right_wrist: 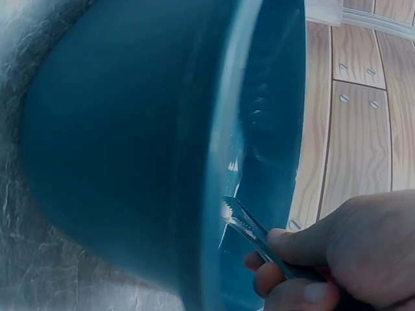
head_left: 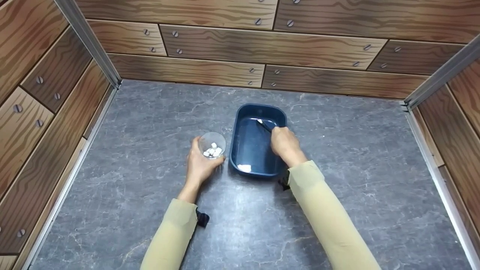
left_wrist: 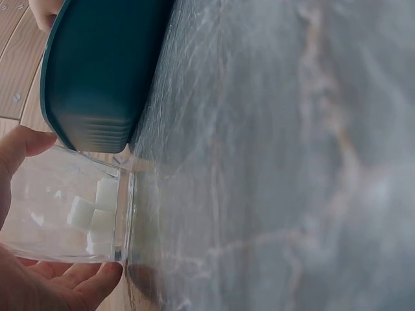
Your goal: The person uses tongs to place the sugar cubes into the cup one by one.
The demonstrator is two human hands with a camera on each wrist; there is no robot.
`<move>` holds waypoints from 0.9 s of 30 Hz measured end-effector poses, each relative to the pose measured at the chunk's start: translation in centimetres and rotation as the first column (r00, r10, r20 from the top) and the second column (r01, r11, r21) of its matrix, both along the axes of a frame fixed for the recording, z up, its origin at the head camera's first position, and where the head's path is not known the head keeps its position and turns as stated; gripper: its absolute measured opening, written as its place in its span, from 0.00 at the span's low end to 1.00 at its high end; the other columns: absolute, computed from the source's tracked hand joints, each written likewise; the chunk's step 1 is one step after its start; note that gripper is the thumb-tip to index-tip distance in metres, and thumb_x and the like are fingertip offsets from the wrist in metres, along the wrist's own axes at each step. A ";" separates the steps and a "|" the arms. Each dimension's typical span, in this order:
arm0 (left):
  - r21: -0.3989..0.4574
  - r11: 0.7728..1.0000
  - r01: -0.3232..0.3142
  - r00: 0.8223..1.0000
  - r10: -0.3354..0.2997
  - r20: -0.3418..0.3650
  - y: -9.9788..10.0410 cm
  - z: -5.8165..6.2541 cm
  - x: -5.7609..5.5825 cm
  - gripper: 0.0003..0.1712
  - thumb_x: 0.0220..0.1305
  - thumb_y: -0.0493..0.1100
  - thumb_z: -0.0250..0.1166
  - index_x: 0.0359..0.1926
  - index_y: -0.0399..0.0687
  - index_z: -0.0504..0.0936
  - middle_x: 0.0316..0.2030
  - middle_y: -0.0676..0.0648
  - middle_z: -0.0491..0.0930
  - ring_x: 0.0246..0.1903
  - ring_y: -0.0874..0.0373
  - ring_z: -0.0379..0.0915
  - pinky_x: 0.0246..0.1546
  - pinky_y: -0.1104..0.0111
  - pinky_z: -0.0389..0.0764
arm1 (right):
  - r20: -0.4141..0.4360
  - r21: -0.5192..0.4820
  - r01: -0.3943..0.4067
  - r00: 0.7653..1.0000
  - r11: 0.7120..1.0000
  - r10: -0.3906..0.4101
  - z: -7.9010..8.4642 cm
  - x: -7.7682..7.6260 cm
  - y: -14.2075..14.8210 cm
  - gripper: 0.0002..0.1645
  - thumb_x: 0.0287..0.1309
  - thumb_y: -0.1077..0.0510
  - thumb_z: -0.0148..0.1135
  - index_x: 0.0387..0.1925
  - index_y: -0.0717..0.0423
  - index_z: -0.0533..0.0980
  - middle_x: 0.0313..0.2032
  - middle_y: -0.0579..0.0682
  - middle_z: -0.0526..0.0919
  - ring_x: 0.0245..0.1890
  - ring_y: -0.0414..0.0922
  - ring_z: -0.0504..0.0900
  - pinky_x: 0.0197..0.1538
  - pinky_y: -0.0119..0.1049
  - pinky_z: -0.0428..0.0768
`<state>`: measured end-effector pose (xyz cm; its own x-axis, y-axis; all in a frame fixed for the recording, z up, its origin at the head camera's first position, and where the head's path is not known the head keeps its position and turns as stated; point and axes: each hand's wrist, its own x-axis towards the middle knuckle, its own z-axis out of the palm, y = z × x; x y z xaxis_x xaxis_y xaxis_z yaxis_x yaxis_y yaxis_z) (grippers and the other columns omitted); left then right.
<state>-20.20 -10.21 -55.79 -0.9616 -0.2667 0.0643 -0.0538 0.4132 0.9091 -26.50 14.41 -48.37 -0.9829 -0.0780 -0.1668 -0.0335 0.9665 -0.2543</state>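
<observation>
My left hand (head_left: pixel 200 161) grips a clear glass (head_left: pixel 212 138) standing on the floor, thumb on one side and fingers around the other. Several white cubes (left_wrist: pixel 97 217) lie at the bottom of the glass. Right beside it stands a dark blue rectangular tub (head_left: pixel 253 148). Over the tub's right rim, my right hand (head_left: pixel 285 145) holds a pair of tongs (right_wrist: pixel 256 240) with serrated metal tips, the thumb pressing one side and curled fingers the other. Between the tips, inside the tub, shows a small white piece (right_wrist: pixel 226 210), partly hidden behind the rim in the right wrist view.
Grey marbled flooring (head_left: pixel 150 150) surrounds the tub and glass. Wood-patterned panels (head_left: pixel 225 45) close off the back and both sides, with metal rails (head_left: pixel 93 45) at the corners. A bright white patch lies at the tub's near end.
</observation>
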 end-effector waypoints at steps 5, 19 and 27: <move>0.001 1.000 0.002 1.000 -0.002 -0.001 0.0 -0.1 0.0 0.57 0.32 0.44 0.81 0.67 0.40 0.64 0.57 0.34 0.74 0.55 0.41 0.71 0.59 0.53 0.71 | 0.005 -0.008 -0.011 1.000 1.000 0.011 0.4 0.4 0.5 0.15 0.64 0.69 0.46 0.39 0.68 0.80 0.42 0.69 0.82 0.40 0.62 0.83 0.38 0.56 0.81; -0.010 1.000 -0.005 1.000 0.005 0.020 -0.1 0.0 0.1 0.58 0.32 0.44 0.81 0.67 0.41 0.64 0.57 0.34 0.74 0.55 0.41 0.72 0.57 0.53 0.72 | -0.123 -0.035 -0.063 0.991 0.997 0.058 1.3 2.3 1.2 0.13 0.65 0.62 0.55 0.36 0.70 0.80 0.36 0.69 0.83 0.38 0.64 0.83 0.40 0.57 0.80; -0.015 1.000 -0.006 1.000 0.006 0.015 0.0 0.0 0.0 0.57 0.32 0.44 0.81 0.67 0.41 0.64 0.57 0.34 0.74 0.55 0.41 0.71 0.57 0.53 0.72 | -0.146 -0.073 -0.044 0.989 0.996 0.033 2.3 3.1 2.3 0.12 0.66 0.62 0.54 0.35 0.68 0.79 0.34 0.68 0.83 0.38 0.65 0.82 0.38 0.58 0.80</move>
